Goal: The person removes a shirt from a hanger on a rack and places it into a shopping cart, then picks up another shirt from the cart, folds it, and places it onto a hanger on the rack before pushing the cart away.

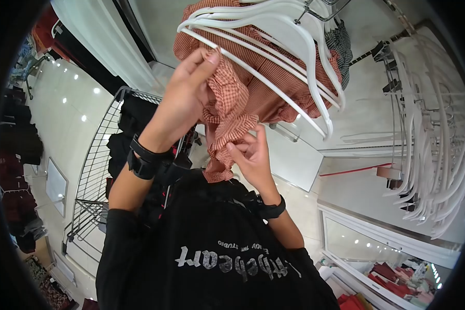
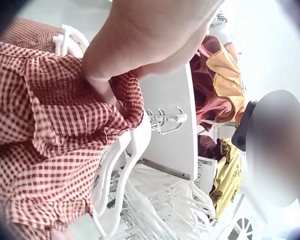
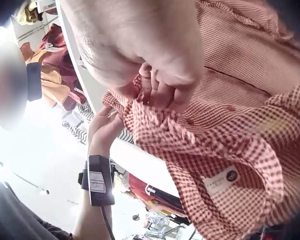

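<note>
We're watching 2 hands on 1 cloth: the left hand, thumb and fingers closed tight, pinches the upper part of a red-and-white checked garment, and the right hand, fingers curled in, grips it lower down. The garment sits right between them, in front of the person's black shirt, and we spot a pale label sewn inside. Just beyond, we have similar checked clothes on white hangers; we can't tell whether the held cloth joins them. Each wrist wears a black band, and there at the left forearm we see a wire cart holding dark clothing. Farther out, to our right, hangs a row of white hangers along the wall.
</note>
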A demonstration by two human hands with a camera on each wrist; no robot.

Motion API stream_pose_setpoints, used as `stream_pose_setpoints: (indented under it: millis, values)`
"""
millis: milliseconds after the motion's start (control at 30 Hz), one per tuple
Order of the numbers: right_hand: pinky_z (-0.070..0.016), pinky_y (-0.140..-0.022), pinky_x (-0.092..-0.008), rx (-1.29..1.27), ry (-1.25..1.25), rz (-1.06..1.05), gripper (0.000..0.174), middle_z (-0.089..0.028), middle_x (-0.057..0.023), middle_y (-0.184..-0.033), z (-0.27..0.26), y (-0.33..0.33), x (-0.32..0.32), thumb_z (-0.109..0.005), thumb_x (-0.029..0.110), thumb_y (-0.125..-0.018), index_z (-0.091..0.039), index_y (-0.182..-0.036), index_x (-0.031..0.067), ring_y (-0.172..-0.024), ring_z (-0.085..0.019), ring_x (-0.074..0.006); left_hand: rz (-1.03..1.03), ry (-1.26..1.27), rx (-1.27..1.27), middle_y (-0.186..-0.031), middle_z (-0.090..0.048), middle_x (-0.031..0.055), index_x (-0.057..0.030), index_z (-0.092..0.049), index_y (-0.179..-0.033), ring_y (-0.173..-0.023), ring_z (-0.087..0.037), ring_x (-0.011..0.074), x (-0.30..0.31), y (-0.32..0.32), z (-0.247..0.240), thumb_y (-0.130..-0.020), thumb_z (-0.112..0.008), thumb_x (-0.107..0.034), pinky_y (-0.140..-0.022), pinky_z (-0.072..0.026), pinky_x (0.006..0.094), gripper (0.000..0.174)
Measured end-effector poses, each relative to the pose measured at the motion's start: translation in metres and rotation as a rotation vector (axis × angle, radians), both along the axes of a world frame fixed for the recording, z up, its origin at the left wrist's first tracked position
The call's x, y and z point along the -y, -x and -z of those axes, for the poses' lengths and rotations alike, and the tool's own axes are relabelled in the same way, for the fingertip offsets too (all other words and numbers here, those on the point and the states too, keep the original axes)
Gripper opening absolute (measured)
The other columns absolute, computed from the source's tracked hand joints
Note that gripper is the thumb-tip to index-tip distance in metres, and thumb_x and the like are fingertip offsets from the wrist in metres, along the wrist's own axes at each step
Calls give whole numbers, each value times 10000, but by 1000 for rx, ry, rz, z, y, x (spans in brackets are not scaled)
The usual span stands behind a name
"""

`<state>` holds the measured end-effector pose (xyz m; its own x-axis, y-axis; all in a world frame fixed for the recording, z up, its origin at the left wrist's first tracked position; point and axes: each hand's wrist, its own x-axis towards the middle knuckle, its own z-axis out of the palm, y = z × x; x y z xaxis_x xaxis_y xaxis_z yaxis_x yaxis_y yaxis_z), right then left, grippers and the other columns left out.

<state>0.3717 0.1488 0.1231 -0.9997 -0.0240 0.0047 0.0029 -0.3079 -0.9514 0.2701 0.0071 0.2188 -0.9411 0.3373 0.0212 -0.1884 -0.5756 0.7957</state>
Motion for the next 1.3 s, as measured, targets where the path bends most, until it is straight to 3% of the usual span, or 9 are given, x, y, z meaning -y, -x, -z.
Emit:
stream_pose_setpoints:
  millis: [100, 200, 333, 367, 533, 700, 800, 967, 1300]
  values:
    - [-481, -699, -238, -33, -42, 79, 698, -451, -150, -1151, -3, 5, -1, -665, -48, -747, -199, -1253, 69, -842, -589, -163, 83, 14, 15, -886, -542, -29, -81, -492, -941, -814, -540, 37, -5, -9, -2, -942, -478, -210, -709, -471, 230, 131]
    - [-481, -743, -279, -370, -617, 283, 754, -434, -153, -1173, -1, 14, -3, -697, -44, -715, -188, -1260, 70, -848, -582, -188, 141, 44, 17, -859, -530, -38, -89, -480, -937, -783, -522, 20, -13, -13, -6, -943, -479, -230, -675, -459, 208, 142]
    - [-461, -723, -280, -584, -770, 314, 351, -562, -112, -939, -13, 7, -8, -750, 33, -655, -565, -945, -33, -802, -574, -191, 187, 57, 13, -846, -524, -38, -83, -486, -939, -751, -508, 24, -21, -12, 5, -942, -480, -227, -661, -436, 198, 144]
    - [-449, -687, -264, -512, -719, 372, 218, -578, -92, -797, -22, 4, -3, -753, 54, -636, -611, -761, -54, -758, -571, -181, 201, 63, 10, -844, -523, -38, -79, -487, -944, -749, -505, 24, -23, -11, 12, -942, -481, -224, -663, -433, 197, 145]
    - [-375, -589, -211, -431, -603, 473, 176, -494, -34, -702, -30, -4, -12, -675, -6, -693, -500, -690, -29, -636, -456, -101, 335, 327, -238, -986, -510, 36, -33, -439, -1066, -919, -494, 89, -33, -27, 23, -924, -508, -167, -836, -407, 249, 207]
    - [-358, -592, -189, -270, -372, 605, 244, -461, -5, -712, -21, -9, -24, -598, -34, -734, -375, -667, 38, -654, -411, -63, 390, 574, -610, -1208, -368, 92, -43, -290, -1260, -1184, -377, 185, -35, -44, 44, -694, -759, -133, -976, -335, 306, 741]
    - [-361, -633, -179, -237, -266, 637, 211, -449, 1, -730, -20, -7, -28, -502, -107, -732, -368, -679, 46, -681, -412, -65, 411, 492, -515, -1145, -461, 138, -21, -338, -1219, -1080, -481, 242, -47, -58, 78, -664, -776, -258, -941, -374, 334, 745]
    - [-368, -649, -180, -114, -181, 792, 250, -446, 8, -737, -15, -15, -44, -411, -176, -745, -352, -680, 58, -689, -411, -61, 253, 759, -593, -950, -519, 109, -24, -499, -936, -872, -520, 221, -61, -53, 108, -707, -549, 80, -790, -411, 290, 257]
    - [-437, -583, -213, 42, 37, 869, 218, -434, 11, -686, -8, -21, -62, -414, -59, -872, -350, -716, 80, -637, -449, -57, 579, 550, -600, -897, -591, 141, 29, -524, -1004, -779, -572, 193, -73, -53, 141, -807, -648, -146, -713, -465, 275, 292]
